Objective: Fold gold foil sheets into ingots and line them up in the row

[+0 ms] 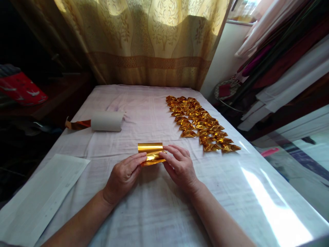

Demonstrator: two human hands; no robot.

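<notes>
A sheet of shiny gold foil paper (150,147) lies partly folded at the middle of the cloth-covered table. My left hand (125,171) pinches its left end between thumb and fingers. At the right end, the fingers and thumb of my right hand (181,166) close on the same paper. The far part of the sheet curves up beyond my fingertips, and the near part forms a folded strip. Rows of folded gold paper pieces (199,120) sit to the right, beyond my right hand.
A grey-white cardboard tube (106,121) with copper-gold foil (78,125) at its left end lies at the back left. White sheets (43,192) rest near the left edge. A patterned curtain (144,41) hangs behind the table (144,99); clothes (288,68) hang at right.
</notes>
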